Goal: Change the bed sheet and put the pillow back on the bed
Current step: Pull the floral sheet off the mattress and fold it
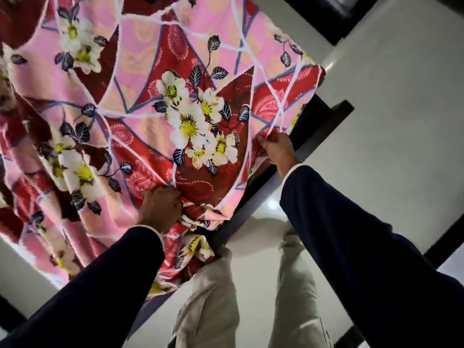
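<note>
Closest to me are my own dark sleeves (pixel 105 280) and pale trousers (pixel 213 297), standing at the corner of the bed. Working from the left: the flowered bed sheet (pixel 140 101) lies spread over the bed in pink, red and white, rumpled into long folds, with its near edge spilling over the side and a bunched tail hanging against my leg. My left hand (pixel 160 209) is fisted tight on a gathered handful of that edge. Further right, my right hand (pixel 278 149) has its fingers closed in a pinch on the sheet's hem, just above the dark bed frame (pixel 253 199) and the glossy white floor (pixel 401 121). No pillow is in sight.

I judge the cloth light, limp and a little slippery: it will sag and drag rather than hold shape. Gripping the hem and corners, hands well apart, should keep it taut and off the floor.
</note>
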Motion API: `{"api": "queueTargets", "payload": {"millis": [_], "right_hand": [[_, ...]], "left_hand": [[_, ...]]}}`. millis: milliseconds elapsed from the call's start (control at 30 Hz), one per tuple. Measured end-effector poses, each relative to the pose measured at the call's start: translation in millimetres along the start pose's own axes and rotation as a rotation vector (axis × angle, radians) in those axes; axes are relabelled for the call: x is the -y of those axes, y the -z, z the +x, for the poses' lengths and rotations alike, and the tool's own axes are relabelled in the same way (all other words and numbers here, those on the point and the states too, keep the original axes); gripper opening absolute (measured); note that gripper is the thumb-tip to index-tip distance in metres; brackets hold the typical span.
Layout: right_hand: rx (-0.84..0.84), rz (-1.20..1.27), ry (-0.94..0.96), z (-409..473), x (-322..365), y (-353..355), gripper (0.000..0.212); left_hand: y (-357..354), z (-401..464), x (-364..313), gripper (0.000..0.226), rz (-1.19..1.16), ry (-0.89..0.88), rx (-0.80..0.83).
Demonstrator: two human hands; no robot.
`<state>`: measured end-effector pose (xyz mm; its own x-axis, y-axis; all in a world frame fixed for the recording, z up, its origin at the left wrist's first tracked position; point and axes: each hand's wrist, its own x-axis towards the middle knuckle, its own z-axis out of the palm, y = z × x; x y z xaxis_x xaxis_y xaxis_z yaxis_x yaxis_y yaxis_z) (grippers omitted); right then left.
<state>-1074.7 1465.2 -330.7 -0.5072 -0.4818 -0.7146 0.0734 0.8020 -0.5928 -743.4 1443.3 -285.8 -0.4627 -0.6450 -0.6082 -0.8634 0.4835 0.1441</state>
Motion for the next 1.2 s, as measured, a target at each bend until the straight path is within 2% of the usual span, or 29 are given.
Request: {"api": "queueTargets", "payload": {"millis": [100, 200, 267, 333, 467, 600, 700, 767, 867, 967, 1033, 1133, 1200], "right_hand": [[0.097, -0.031, 0.062, -1, 2, 13, 0.018], [0.267, 0.043, 0.175, -22, 7, 36, 0.012], [0.373, 0.046, 0.254, -42, 14, 66, 0.022], [0.466, 0.026, 0.339, -59, 21, 101, 0.030], [0.664, -0.041, 0.463, -78, 49, 163, 0.026], [0.745, -0.165, 0.638, -86, 80, 187, 0.027], [0.805, -0.257, 0.596, -76, 92, 195, 0.022], [0.785, -0.267, 0.448, -57, 99, 197, 0.027], [0.531, -0.181, 0.069, -15, 102, 194, 0.056], [0.544, -0.124, -0.189, 14, 103, 176, 0.070], [0.517, -0.048, -0.198, 23, 108, 157, 0.054], [0.409, -0.089, 0.040, 22, 127, 139, 0.013], [0.440, -0.123, 0.133, 19, 139, 138, 0.013]], "left_hand": [[7, -14, -15, 0.030, -0.212, 0.040, -0.123], [23, -18, -56, 0.036, -0.375, 0.014, -0.232], [39, -5, -96, 0.037, -0.564, -0.011, -0.306], [54, 20, -137, 0.044, -0.755, -0.001, -0.295], [107, 56, -234, 0.047, -1.035, 0.074, -0.255], [154, 75, -278, 0.039, -1.080, 0.224, -0.280], [160, 75, -276, 0.033, -1.119, 0.243, -0.241], [157, 65, -275, 0.033, -1.156, 0.209, -0.215], [150, 46, -270, 0.023, -1.347, 0.152, -0.214], [151, 37, -268, 0.015, -1.586, 0.077, -0.223], [155, 37, -264, 0.016, -1.672, 0.040, -0.227], [157, 36, -248, 0.031, -1.698, 0.013, -0.299], [160, 30, -235, 0.034, -1.700, 0.069, -0.365]]}}
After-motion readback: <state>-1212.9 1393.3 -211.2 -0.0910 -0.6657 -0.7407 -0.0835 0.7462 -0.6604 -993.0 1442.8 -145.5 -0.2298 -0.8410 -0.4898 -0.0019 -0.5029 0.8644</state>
